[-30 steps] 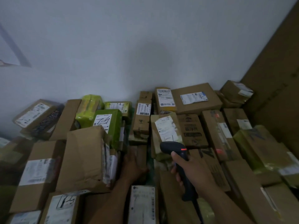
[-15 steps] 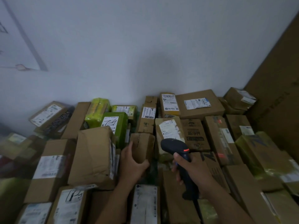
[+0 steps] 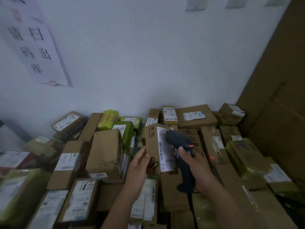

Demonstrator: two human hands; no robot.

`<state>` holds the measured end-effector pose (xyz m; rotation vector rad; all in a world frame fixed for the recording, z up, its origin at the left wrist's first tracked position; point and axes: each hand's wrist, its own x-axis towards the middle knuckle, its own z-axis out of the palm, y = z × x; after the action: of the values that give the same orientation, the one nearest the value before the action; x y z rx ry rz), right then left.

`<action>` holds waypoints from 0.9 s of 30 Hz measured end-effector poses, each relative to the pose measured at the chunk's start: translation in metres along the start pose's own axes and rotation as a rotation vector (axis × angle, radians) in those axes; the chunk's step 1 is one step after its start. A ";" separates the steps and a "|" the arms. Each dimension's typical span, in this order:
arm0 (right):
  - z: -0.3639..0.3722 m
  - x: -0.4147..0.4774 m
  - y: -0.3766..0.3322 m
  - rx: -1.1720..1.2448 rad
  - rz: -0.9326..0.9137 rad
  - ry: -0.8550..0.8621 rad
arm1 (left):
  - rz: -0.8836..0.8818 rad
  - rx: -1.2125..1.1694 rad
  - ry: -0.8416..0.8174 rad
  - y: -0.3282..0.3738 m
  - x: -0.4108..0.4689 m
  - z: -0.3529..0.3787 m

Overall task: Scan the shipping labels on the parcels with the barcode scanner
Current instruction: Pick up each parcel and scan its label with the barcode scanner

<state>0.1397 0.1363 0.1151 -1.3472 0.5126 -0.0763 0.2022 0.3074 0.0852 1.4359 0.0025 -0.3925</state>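
Observation:
My left hand (image 3: 138,164) grips a narrow brown cardboard parcel (image 3: 152,146) by its lower left edge and holds it upright above the pile. A white shipping label (image 3: 164,152) with barcodes runs down the parcel's right face, turned toward me. My right hand (image 3: 196,164) grips the handle of a dark barcode scanner (image 3: 180,142) with an orange button. The scanner's head sits right against the label's upper right part and hides a bit of it.
Many cardboard and green-wrapped parcels (image 3: 105,151) fill the surface below, most with white labels. A white wall with a paper sign (image 3: 33,45) stands behind. A tall cardboard sheet (image 3: 277,90) leans at the right.
My left hand lifted the narrow parcel out of the pile and turned its label toward me. The scanner rose to the label. The camera view tilted upward.

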 end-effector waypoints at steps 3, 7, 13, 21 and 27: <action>0.001 -0.016 -0.006 -0.012 -0.067 0.014 | 0.019 0.173 -0.124 0.018 -0.024 0.003; 0.000 -0.038 -0.011 -0.120 -0.132 -0.003 | -0.081 0.247 -0.237 0.023 -0.041 -0.003; -0.021 -0.062 -0.018 -0.170 -0.137 -0.057 | -0.020 0.267 0.095 0.022 -0.047 -0.025; -0.023 -0.089 -0.023 -0.496 -0.194 -0.238 | 0.152 0.364 0.370 0.030 -0.049 -0.064; -0.015 -0.100 -0.026 -0.537 -0.201 -0.277 | 0.172 0.369 0.386 0.020 -0.054 -0.083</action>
<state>0.0515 0.1501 0.1688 -1.8980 0.1619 0.0901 0.1763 0.4029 0.1055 1.8433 0.1236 0.0346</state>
